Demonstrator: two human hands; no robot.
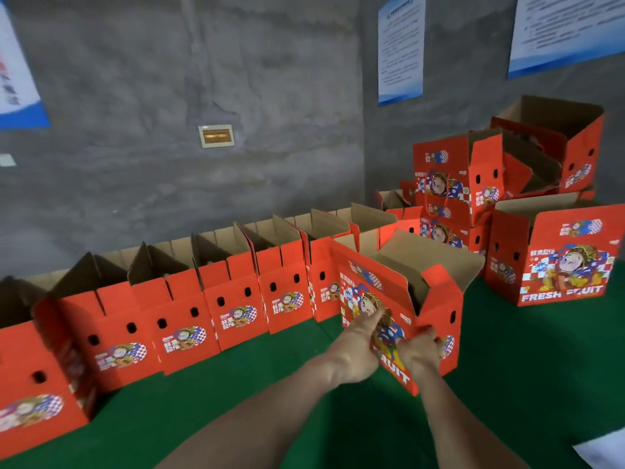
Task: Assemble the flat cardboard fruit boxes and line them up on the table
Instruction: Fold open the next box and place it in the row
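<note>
A grey concrete wall rises behind the box in hand, and a green table spreads under it. To the left of that box a long row of boxes runs off, touching side by side, tops open. Behind it to the right sits a loose pile of boxes, some tipped. The box itself is red with a cartoon figure, white "FRUIT" lettering and oval holes in its side. It is brown inside, its top flaps stand up, and it is turned corner-first at the row's right end. The left hand lies with straight fingers against its printed front. The right hand curls round its near corner.
</note>
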